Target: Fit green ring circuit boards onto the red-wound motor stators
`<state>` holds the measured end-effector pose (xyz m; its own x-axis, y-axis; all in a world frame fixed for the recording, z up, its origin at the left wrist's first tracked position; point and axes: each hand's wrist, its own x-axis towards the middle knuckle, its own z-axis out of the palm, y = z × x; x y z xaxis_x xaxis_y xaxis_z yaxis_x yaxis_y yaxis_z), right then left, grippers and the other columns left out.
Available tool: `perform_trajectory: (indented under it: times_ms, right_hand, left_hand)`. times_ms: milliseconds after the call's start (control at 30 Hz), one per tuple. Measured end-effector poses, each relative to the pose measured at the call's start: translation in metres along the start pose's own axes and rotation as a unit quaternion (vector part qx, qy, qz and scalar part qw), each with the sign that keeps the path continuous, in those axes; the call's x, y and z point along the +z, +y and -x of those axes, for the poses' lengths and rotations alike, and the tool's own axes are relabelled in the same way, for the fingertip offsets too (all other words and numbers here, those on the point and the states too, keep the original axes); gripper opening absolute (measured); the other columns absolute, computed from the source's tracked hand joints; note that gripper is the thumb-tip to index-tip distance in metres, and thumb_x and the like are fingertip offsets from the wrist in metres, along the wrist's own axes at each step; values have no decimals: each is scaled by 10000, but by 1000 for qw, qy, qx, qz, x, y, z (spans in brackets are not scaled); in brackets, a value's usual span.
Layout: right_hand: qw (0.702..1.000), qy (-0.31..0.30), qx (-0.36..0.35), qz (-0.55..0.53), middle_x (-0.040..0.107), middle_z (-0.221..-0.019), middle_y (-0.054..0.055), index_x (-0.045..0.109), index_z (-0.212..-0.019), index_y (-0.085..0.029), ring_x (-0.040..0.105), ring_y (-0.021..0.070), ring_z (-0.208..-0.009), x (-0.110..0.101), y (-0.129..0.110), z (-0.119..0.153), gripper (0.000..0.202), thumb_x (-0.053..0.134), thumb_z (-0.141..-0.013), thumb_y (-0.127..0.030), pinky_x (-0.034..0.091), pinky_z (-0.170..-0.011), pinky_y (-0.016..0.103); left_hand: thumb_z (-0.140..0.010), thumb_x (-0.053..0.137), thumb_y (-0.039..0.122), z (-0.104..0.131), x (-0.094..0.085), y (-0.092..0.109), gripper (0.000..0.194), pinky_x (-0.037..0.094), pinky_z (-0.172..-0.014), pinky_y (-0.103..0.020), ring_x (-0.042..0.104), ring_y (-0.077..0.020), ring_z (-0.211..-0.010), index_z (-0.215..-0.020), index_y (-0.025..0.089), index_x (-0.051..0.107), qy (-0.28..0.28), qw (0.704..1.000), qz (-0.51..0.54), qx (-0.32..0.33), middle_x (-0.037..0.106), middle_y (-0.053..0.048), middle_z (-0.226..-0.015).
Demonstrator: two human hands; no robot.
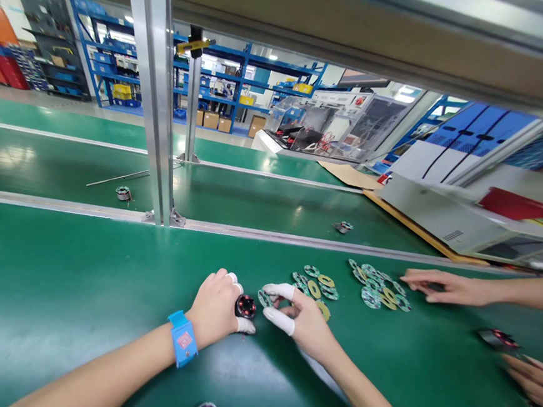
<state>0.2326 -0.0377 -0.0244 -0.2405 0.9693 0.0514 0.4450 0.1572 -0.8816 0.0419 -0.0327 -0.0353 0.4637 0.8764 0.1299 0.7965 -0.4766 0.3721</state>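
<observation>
Beyond left hand [216,308], metal post [155,112], blue shelves [240,88]

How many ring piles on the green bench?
2. One pile of flat green and yellow rings lies beside the person's white-tipped right hand, the other pile by a co-worker's bare hand. Overlap may hide some rings.

A workshop — green workbench [93,274]; blue storage racks [240,87]; cardboard boxes [211,120].
</observation>
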Motion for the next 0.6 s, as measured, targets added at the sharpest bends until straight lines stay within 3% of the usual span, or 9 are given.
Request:
perform_trajectory:
  times_ms: [233, 467, 600]
  right_hand:
    - [992, -25, -109, 55, 633, -977, 87, 649, -989, -210, 605, 207, -842, 14, -5, 1, 281, 647, -714, -268, 556, -648, 311]
    - [964, 12, -173, 203, 657, -972, 103, 642, -1060, -214, 607, 243, -891, 18, -1, 5, 283, 605, -798, -313, 536, -755, 396]
    - [951, 34, -202, 230, 666, -934, 95, 648, -1059, -228, 612, 244, -881, 19, 1, 8, 272, 580, -822, -342, 549, -730, 389]
  left_hand:
    - [-638, 630, 656, 1, 3, -4, 505, 380, -662, -342, 505, -241, -807, -725, 159, 629, 7, 1000, 6, 4, 580, -70, -792]
    - [-675, 629, 608, 2, 5, -3, 454, 380, -668, -343, 506, -237, -799, -711, 156, 622, 5, 1000, 19, -12, 584, -73, -783]
    - [-647, 685, 559, 1, 5, -3, 410, 375, -666, -334, 505, -226, -794, -720, 162, 615, 3, 999, 29, -12, 583, -56, -784]
